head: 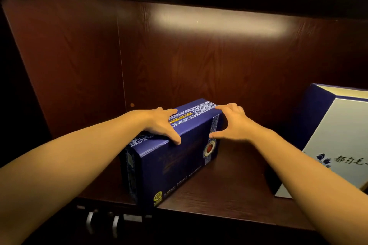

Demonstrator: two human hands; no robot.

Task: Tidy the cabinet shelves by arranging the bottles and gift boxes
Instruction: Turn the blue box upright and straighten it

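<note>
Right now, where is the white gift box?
The white gift box leans at the right edge of the head view, on the shelf, right of the blue box.

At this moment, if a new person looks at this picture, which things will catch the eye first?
First, the dark blue gift box in the middle of the wooden shelf, set at an angle. The left hand rests flat on its top, and the right hand is spread at its far right end. Then the larger white-and-blue box, which leans at the right edge.
</note>
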